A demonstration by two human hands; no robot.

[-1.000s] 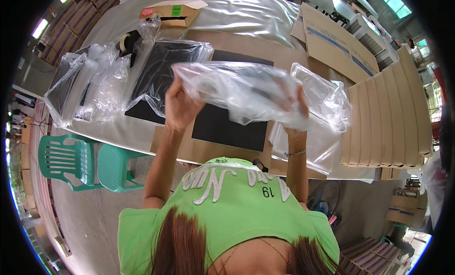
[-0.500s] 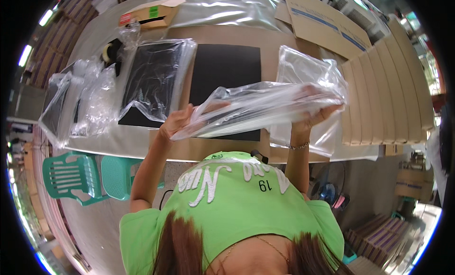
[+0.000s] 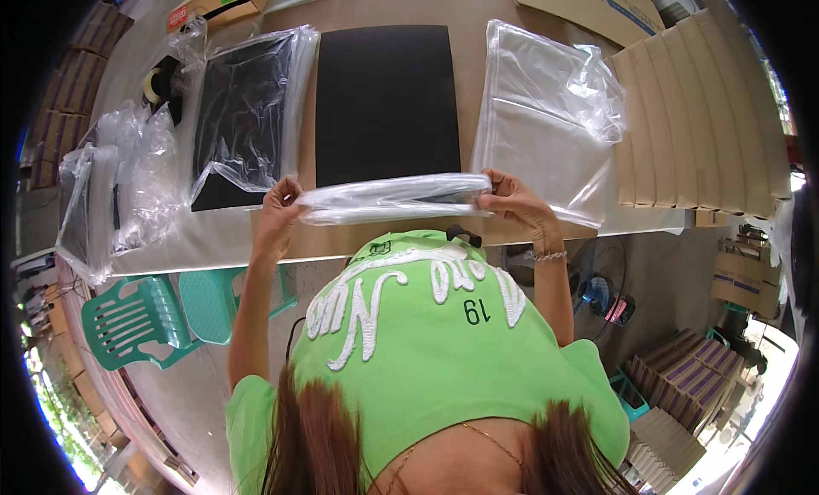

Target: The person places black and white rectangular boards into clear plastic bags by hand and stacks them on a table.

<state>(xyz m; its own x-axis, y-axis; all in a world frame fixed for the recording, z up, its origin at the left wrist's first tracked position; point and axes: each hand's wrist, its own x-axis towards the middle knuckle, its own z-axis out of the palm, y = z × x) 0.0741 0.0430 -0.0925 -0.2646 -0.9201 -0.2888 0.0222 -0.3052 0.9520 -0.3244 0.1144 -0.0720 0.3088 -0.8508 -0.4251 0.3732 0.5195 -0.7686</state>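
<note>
Stretched between my two hands is a clear plastic bag (image 3: pixel 397 196), held across the near end of a black rectangular board (image 3: pixel 388 102). My left hand (image 3: pixel 280 206) pinches the bag's left end, and my right hand (image 3: pixel 516 203) pinches its right end. The bag's middle looks slightly parted. Beyond my right hand lies a pile of clear plastic bags (image 3: pixel 546 154), crumpled at its far right corner. Left of the bare board, a stack of black boards in clear bags (image 3: pixel 243 111) rests on the table, the nearest part of its black surface uncovered.
Crumpled plastic (image 3: pixel 153 183) and a tape roll (image 3: pixel 156 85) sit at the left. A row of brown cardboard pieces (image 3: pixel 699 119) stands at the right. Cardboard boxes (image 3: pixel 222 2) are at the back. Green chairs (image 3: pixel 141 324) stand below the table's left edge.
My right hand has come down and left, clear of the bag pile. The bag is now drawn level and narrow between both hands, nearer my body. My view has shifted slightly.
</note>
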